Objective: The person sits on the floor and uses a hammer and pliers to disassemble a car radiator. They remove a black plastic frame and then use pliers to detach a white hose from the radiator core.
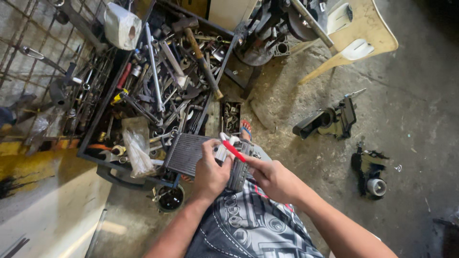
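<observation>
A finned metal radiator core rests across my lap, over patterned grey shorts. My left hand grips its right end near a small white and grey fitting. My right hand holds a red-handled tool by its handle, with the tip pointing up-left onto that fitting. A foot in a red and blue sandal shows just beyond the radiator core.
A black tool tray full of wrenches, a hammer and a plastic bag stands at left. A small parts box, black engine parts, another black part and a beige plastic chair lie on the concrete floor.
</observation>
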